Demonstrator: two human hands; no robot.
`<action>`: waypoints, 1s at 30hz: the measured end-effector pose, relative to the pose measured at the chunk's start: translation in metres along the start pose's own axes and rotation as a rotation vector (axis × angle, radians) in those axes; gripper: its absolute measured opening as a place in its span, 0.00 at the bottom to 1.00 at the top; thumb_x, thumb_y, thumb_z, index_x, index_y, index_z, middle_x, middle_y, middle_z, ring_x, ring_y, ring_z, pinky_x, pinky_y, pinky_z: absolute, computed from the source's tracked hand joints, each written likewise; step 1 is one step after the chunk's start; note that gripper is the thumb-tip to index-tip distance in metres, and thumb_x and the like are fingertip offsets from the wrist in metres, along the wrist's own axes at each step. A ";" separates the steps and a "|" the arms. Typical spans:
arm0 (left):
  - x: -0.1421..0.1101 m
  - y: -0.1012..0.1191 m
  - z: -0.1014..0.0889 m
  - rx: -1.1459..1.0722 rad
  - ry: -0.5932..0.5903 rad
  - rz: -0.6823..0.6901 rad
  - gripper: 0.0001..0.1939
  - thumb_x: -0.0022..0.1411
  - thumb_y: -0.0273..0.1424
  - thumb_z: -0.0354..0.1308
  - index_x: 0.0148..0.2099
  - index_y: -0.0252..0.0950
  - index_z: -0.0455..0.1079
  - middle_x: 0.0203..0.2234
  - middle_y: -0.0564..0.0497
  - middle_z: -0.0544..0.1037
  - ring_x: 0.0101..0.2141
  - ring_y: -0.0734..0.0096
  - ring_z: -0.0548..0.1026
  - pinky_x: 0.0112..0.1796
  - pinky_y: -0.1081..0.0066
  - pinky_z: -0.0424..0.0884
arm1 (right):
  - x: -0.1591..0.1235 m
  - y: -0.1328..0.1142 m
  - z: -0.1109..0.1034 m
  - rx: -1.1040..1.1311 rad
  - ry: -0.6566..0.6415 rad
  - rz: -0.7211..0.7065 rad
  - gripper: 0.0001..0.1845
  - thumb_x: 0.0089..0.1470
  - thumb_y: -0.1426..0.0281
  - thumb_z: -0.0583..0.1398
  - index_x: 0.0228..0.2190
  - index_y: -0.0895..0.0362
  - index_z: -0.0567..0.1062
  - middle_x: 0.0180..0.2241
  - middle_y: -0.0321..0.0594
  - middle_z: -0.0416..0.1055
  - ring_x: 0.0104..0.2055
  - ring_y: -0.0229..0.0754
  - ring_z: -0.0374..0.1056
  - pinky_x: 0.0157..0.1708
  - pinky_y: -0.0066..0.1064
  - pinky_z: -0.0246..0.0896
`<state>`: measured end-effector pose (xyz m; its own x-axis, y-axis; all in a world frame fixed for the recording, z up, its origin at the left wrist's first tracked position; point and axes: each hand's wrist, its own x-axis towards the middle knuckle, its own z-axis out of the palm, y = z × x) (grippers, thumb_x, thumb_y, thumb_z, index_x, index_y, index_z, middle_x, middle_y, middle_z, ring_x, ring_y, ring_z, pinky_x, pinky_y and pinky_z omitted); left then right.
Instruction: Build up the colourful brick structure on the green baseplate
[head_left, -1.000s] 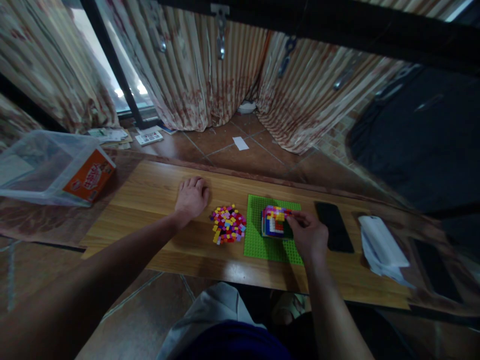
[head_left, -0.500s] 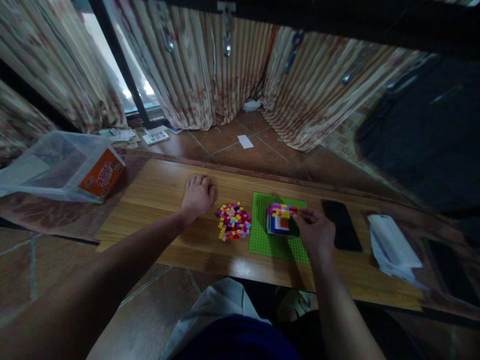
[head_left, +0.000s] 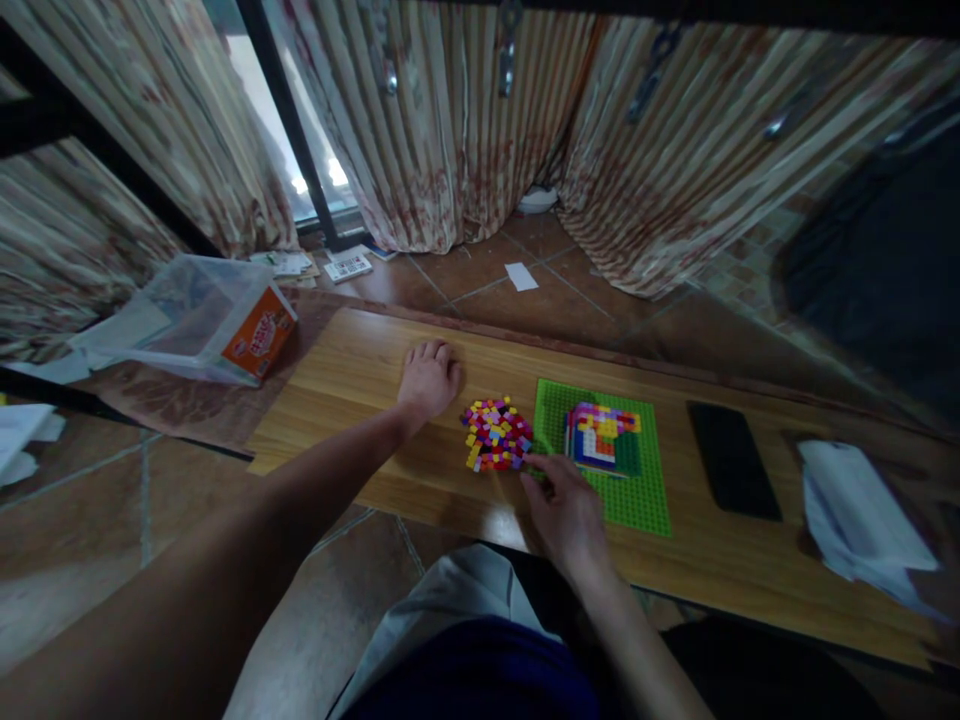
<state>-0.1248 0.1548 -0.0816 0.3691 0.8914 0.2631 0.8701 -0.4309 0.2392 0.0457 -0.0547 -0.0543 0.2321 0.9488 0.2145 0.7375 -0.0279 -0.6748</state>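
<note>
A loose pile of small coloured bricks [head_left: 496, 434] lies on the wooden board. My right hand [head_left: 568, 508] reaches to the pile's right edge, index finger at the bricks and thumb a little apart from it; no brick shows between them. To the right is a green studded baseplate [head_left: 651, 500], bearing a block of stacked bricks [head_left: 604, 440] in blue, white, yellow, pink and dark green. Left of the pile, my left hand [head_left: 430, 380] rests palm down on the wood, holding nothing, its fingers loosely spread.
Right of the baseplate lies a black phone-like slab [head_left: 733, 458], then a white packet [head_left: 862, 510]. A clear plastic bin [head_left: 202, 310] with an orange label stands off the board's left end. Patterned curtains [head_left: 465, 130] hang behind, over a tiled floor [head_left: 480, 290].
My right hand has moved left, from the stacked bricks to the loose pile. The left hand stays on the board. The view has shifted, so everything sits farther right.
</note>
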 end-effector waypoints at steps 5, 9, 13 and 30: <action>0.000 -0.001 0.001 -0.010 -0.003 0.000 0.17 0.66 0.33 0.47 0.53 0.33 0.67 0.53 0.40 0.72 0.52 0.51 0.67 0.53 0.53 0.62 | 0.003 0.004 0.015 -0.158 -0.063 0.007 0.15 0.59 0.68 0.55 0.44 0.57 0.77 0.40 0.46 0.74 0.40 0.48 0.71 0.39 0.39 0.67; 0.000 -0.001 0.001 -0.013 -0.004 0.004 0.17 0.66 0.33 0.47 0.53 0.33 0.68 0.52 0.40 0.72 0.52 0.51 0.67 0.53 0.53 0.62 | 0.007 0.005 0.016 -0.208 -0.087 0.006 0.13 0.60 0.68 0.54 0.43 0.55 0.76 0.42 0.45 0.73 0.39 0.47 0.71 0.35 0.37 0.66; 0.000 -0.001 0.001 -0.013 -0.003 0.001 0.17 0.66 0.33 0.47 0.53 0.33 0.68 0.52 0.40 0.72 0.52 0.52 0.67 0.53 0.54 0.62 | 0.005 0.005 0.017 -0.191 -0.076 -0.008 0.11 0.60 0.69 0.54 0.40 0.55 0.76 0.40 0.44 0.72 0.40 0.46 0.70 0.35 0.36 0.66; 0.002 -0.002 0.001 -0.001 -0.001 0.003 0.16 0.65 0.33 0.48 0.52 0.34 0.68 0.52 0.41 0.72 0.52 0.51 0.67 0.53 0.54 0.62 | 0.003 -0.003 0.002 0.078 0.032 -0.022 0.12 0.61 0.67 0.54 0.37 0.55 0.77 0.38 0.44 0.76 0.41 0.43 0.73 0.41 0.35 0.68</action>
<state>-0.1257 0.1572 -0.0823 0.3725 0.8901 0.2625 0.8685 -0.4340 0.2393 0.0435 -0.0509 -0.0530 0.2377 0.9381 0.2517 0.6910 0.0188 -0.7226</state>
